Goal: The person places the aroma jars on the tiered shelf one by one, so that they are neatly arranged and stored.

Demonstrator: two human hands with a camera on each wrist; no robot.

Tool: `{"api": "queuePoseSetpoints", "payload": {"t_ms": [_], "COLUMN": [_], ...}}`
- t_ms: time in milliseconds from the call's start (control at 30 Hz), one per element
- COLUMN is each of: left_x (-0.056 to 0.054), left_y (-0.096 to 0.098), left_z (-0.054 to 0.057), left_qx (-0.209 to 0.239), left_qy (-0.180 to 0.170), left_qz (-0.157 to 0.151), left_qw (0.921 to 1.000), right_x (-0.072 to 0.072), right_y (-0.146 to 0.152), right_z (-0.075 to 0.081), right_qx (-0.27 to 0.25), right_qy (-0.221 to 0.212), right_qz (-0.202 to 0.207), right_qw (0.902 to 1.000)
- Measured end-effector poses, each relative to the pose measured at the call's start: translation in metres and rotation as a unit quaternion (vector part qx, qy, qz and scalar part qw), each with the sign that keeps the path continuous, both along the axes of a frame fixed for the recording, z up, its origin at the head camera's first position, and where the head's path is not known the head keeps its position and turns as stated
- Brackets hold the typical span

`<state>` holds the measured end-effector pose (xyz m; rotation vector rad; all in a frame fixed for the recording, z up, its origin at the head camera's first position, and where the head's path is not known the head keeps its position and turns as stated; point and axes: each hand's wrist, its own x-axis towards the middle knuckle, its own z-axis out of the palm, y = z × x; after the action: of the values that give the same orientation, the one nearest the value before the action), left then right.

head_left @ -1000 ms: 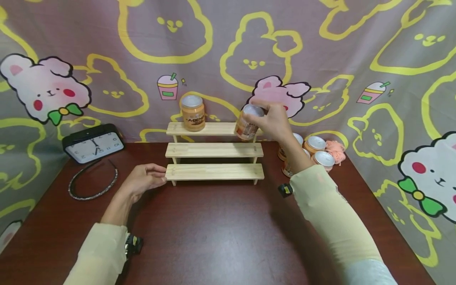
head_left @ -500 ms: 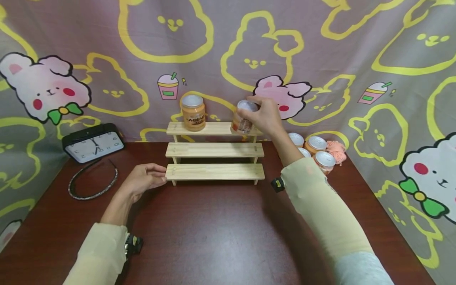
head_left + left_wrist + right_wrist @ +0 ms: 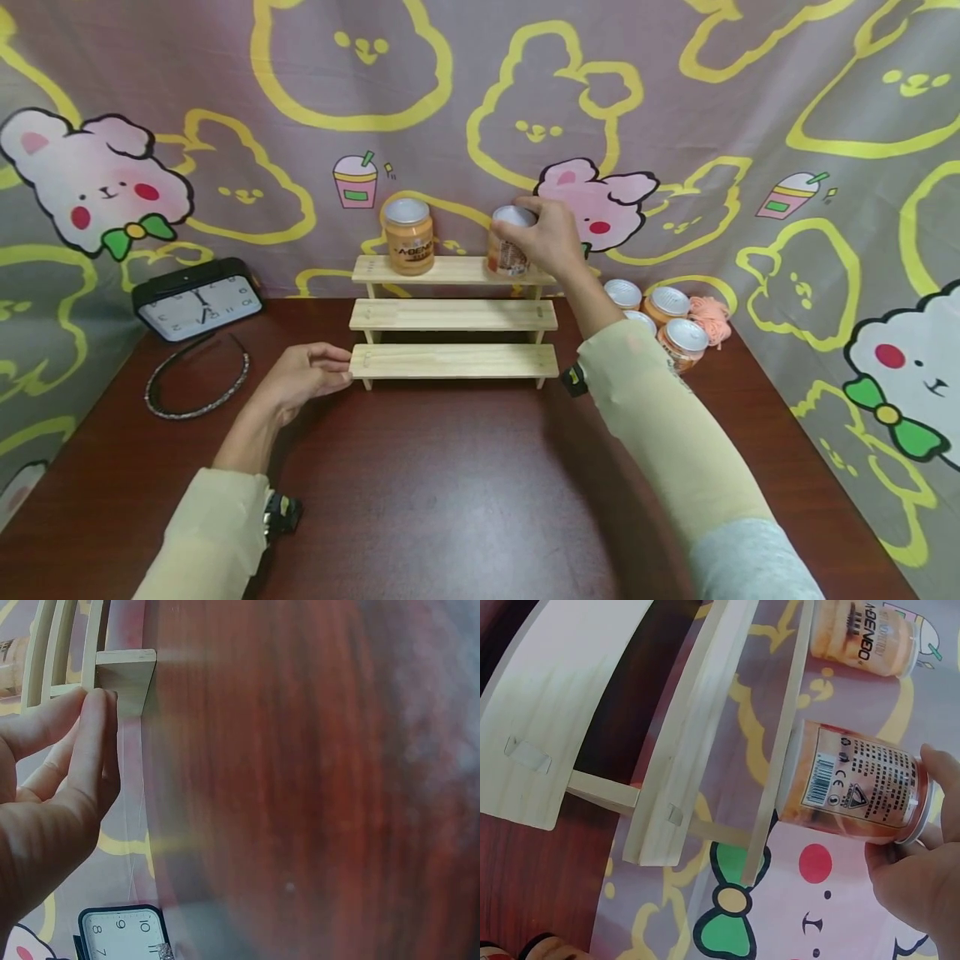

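A three-step wooden display rack [image 3: 453,361] stands at the back of the table. My left hand [image 3: 303,379] pinches the left end of its lowest step between thumb and fingers, shown closer in the left wrist view by the fingertips [image 3: 94,697]. On the top step, toward the right, an orange jar [image 3: 855,784] with a silver lid stands upright. My right hand [image 3: 553,240] grips it around the lid end, thumb and fingers on opposite sides. The base of this jar meets the top step in the right wrist view. A matching jar [image 3: 409,242] stands on that step at the left.
Several more orange jars [image 3: 681,342] with silver lids are grouped right of the rack, beside peach yarn [image 3: 708,319]. At the left sit a black-framed clock [image 3: 198,304] and a thin headband [image 3: 198,412]. A patterned curtain [image 3: 480,100] hangs close behind the rack.
My right hand has moved left and back with the jar, which has gone from tilted to upright on the top step. My left hand keeps its place on the rack.
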<state>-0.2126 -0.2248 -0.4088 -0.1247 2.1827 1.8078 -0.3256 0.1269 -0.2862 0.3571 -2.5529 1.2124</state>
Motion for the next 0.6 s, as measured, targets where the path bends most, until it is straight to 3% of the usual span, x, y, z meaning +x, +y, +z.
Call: {"api": "queuePoseSetpoints", "payload": {"t_ms": [200, 600], "left_x": [0.0001, 0.0001], "left_y": [0.0009, 0.0013], "left_z": [0.0006, 0.001], "left_qx": [0.006, -0.01], "left_qy": [-0.001, -0.005], "left_qz": [-0.004, -0.002], "left_qw": [1.0, 0.9999], "right_x": [-0.0022, -0.0063], "right_y": [-0.0018, -0.007], "right_z": [-0.0003, -0.0032], "right_qx": [-0.015, -0.021], "right_qy": [-0.02, -0.004], "right_qz": [-0.014, -0.024], "right_qw": [0.9996, 0.9995]}}
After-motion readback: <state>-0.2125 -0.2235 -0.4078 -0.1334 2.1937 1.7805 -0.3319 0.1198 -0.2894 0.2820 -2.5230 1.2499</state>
